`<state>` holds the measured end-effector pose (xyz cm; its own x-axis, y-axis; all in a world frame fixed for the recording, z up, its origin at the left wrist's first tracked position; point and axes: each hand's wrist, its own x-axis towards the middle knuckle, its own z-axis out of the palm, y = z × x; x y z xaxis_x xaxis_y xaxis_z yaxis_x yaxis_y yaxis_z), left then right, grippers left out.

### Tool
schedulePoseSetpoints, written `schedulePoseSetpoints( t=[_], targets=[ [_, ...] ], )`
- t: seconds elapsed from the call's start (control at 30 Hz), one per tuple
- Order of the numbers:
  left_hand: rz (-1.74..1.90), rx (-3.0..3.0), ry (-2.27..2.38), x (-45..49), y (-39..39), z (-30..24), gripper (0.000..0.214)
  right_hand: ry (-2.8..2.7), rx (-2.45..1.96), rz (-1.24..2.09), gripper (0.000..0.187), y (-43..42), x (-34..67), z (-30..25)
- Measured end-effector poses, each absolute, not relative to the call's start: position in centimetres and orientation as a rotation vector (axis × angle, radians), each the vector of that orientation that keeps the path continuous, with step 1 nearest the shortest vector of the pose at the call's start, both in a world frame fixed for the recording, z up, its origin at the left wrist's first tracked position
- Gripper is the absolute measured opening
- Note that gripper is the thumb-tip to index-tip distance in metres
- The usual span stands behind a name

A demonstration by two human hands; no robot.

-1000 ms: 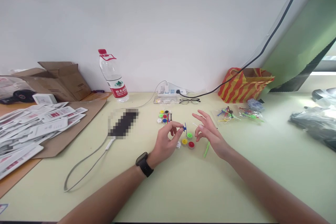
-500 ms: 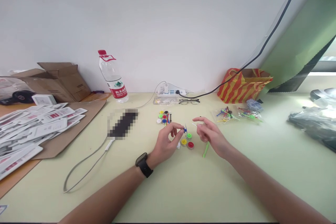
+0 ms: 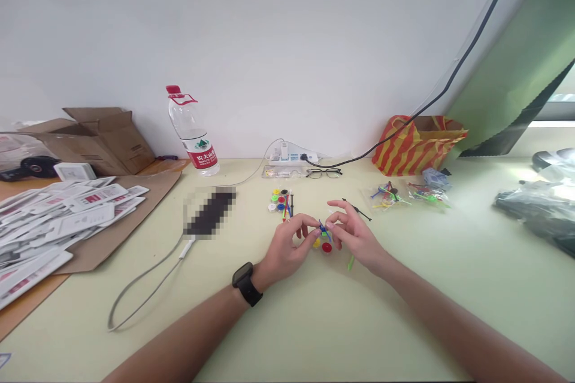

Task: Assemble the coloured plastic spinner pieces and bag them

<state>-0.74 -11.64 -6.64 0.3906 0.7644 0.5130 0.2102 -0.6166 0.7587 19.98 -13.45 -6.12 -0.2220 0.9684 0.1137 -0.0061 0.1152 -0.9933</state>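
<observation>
My left hand (image 3: pixel 290 245), with a black watch (image 3: pixel 246 283) on its wrist, pinches a small blue plastic piece (image 3: pixel 322 228) between thumb and index finger. From the other side, the thumb and index finger of my right hand (image 3: pixel 357 240) close on the same piece. Below the fingertips lie a red disc (image 3: pixel 327 248) and a partly covered yellow disc (image 3: pixel 317 243). A green rod (image 3: pixel 351 263) sticks out from under my right hand, and a black rod (image 3: pixel 362 213) lies behind it.
Farther back are several coloured discs (image 3: pixel 275 199) beside thin rods (image 3: pixel 291 204), glasses (image 3: pixel 323 173) and a power strip (image 3: pixel 291 155). Bagged plastic parts (image 3: pixel 387 194) and a striped bag (image 3: pixel 417 146) are on the right. A bottle (image 3: pixel 200 146), cable (image 3: pixel 135 272) and cardboard box (image 3: pixel 101 140) occupy the left.
My right hand has moved left, and its fingers have come together at the blue piece. My left hand has shifted slightly right with the piece, over the discs.
</observation>
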Motion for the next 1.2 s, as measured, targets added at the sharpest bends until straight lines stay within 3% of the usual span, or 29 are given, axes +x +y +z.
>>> schedulePoseSetpoints(
  t=[0.17, 0.37, 0.57, 0.73, 1.03, 1.2],
  targets=[
    [1.17, 1.915, 0.855, -1.1, -11.7, -6.0, 0.018, -1.361, -1.041, 1.121, 0.049, -13.1, 20.5, -5.4],
    [1.172, 1.863, 0.86, -1.4, -11.4, -6.2, 0.022, -1.285, -1.025, 1.175, 0.07, -13.7, 20.2, -4.8],
    [1.242, 1.826, 0.907, -1.3, -11.2, -6.4, 0.022, -1.188, -0.961, 1.644, 0.046, -13.8, 21.1, -4.4],
    [1.176, 1.88, 0.893, -1.3, -11.4, -6.3, 0.02, -1.272, -1.026, 1.333, 0.036, -13.5, 20.8, -4.5],
    [1.084, 1.975, 0.859, -1.0, -11.8, -6.1, 0.02, -1.452, -0.919, 1.393, 0.046, -13.8, 19.6, -5.6],
    [1.079, 1.974, 0.861, -1.0, -11.8, -6.0, 0.02, -1.492, -0.966, 1.296, 0.041, -13.5, 19.9, -5.9]
  ],
)
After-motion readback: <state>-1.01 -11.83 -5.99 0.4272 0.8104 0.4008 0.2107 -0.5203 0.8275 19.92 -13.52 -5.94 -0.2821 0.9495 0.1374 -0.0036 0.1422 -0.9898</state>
